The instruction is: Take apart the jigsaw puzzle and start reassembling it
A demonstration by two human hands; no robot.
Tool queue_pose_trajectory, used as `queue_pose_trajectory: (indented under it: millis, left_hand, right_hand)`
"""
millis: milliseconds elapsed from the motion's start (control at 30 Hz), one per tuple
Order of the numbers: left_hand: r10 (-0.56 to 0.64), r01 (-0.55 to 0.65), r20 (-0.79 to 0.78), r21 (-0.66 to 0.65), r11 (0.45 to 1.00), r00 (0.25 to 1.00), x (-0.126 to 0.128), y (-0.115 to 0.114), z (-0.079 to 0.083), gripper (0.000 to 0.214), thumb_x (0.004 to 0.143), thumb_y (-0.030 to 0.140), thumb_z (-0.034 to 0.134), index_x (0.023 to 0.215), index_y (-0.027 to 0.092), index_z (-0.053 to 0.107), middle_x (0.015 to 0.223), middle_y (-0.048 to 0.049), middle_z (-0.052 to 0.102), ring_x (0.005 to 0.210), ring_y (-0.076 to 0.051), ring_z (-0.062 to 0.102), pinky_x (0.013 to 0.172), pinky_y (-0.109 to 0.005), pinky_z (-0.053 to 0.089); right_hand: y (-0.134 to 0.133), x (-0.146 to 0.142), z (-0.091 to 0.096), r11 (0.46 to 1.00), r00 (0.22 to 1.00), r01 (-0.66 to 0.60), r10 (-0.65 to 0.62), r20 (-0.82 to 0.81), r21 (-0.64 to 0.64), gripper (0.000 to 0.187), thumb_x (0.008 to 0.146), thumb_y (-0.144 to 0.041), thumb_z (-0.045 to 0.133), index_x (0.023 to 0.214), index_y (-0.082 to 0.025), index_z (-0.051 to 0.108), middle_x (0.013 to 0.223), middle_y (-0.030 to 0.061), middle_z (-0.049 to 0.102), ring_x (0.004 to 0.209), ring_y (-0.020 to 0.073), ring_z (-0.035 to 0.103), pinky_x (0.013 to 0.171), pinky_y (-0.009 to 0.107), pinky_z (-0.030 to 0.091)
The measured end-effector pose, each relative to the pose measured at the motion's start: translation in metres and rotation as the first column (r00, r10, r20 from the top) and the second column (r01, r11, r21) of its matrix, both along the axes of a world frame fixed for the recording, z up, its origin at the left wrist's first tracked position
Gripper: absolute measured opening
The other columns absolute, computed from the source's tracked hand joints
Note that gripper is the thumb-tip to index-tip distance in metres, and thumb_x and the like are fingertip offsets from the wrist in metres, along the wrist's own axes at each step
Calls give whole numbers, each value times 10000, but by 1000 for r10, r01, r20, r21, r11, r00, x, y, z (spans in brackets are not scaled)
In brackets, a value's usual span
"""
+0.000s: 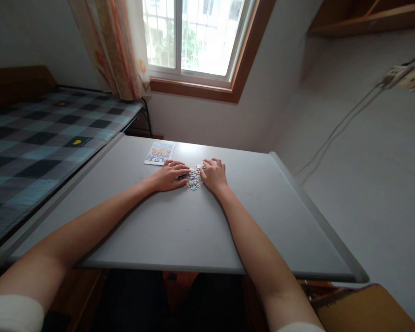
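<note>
Table (186, 235) with a pale grey top carries a small heap of loose puzzle pieces (194, 180), set a little beyond the middle toward 12 o'clock, and a printed picture card (159, 153) lying flat at 10 o'clock from that heap. Open wooden shelf (370, 20) hangs on the wall at 1 to 2 o'clock, too far cut off by the frame edge to tell what it holds. The left forearm (107, 226) reaches in from 8 o'clock, low over the tabletop, and the right forearm (252, 235) comes from 5 o'clock, so the two converge on the heap. The left hand (171, 177) rests palm down at the heap's 9 o'clock side, its fingers stretched toward 3 o'clock and slightly bent, the thumb well apart from the forefinger with pieces between them; its knuckles are just beside the card's near corner, and whether they touch it I cannot tell. The right hand (215, 175) lies palm down at the heap's 3 o'clock side, wrist toward 5 o'clock, fingers curved and a little apart, the thumb set off from the forefinger and touching the pieces' edge; whether anything sits beneath these fingertips is hidden. A bed (51, 124) with a checked cover stands at 9 to 10 o'clock, and a bright window (193, 37) is at 12.
</note>
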State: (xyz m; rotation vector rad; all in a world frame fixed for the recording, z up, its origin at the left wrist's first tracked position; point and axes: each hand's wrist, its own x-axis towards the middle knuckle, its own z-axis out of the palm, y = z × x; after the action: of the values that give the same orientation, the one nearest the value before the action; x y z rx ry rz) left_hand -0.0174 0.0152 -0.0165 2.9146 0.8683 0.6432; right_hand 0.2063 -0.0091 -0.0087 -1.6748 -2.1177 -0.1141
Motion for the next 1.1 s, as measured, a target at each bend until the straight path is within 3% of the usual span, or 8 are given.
queue_pose_trajectory:
  millis: [167, 333, 633, 867, 1100]
  left_hand:
    - [21, -21, 5, 8, 1000, 1000, -1, 0, 0, 393, 928, 462, 436, 1240, 278, 590, 1268, -51, 621, 1239, -250, 490, 1047, -437, 272]
    - [35, -35, 3, 5, 999, 999, 1, -1, 0, 384, 913, 463, 459, 1231, 300, 599, 1266, -47, 618, 1234, -249, 491, 1050, -442, 264]
    - [240, -244, 107, 26, 969, 965, 0, -1, 1, 350, 933, 450, 429, 1103, 270, 676, 1146, -62, 662, 1100, -252, 540, 983, -458, 313]
    - [248, -251, 105, 24, 968, 963, 1, -1, 1, 371, 940, 460, 413, 1096, 248, 675, 1121, -61, 666, 1072, -249, 545, 962, -449, 321]
    - [251, -256, 104, 38, 966, 962, 0, -1, 0, 371, 943, 460, 413, 1100, 249, 674, 1120, -64, 666, 1066, -249, 547, 970, -455, 317]
  right_hand:
    - [-2, 1, 3, 1000, 1000, 14, -14, 5, 4, 336, 927, -354, 448, 1031, -180, 716, 1268, 73, 623, 1229, 312, 370, 993, 460, 304]
    - [-2, -5, 0, 994, 996, -87, 89, 15, -66, 348, 930, -438, 454, 1078, -246, 704, 1293, 38, 607, 1249, 298, 357, 982, 449, 320]
    - [-4, -8, 3, 987, 994, -102, 107, 36, -121, 373, 943, -444, 424, 1082, -222, 689, 1282, 62, 612, 1227, 300, 380, 979, 455, 328]
    - [1, -7, -3, 996, 989, -91, 90, -115, -8, 429, 943, -418, 435, 1223, -151, 618, 1319, 91, 587, 1195, 272, 425, 999, 411, 340]
    - [8, -2, -7, 997, 968, 9, -27, -249, -76, 375, 915, -379, 480, 1189, -197, 659, 1270, 78, 617, 1153, 258, 463, 981, 397, 372]
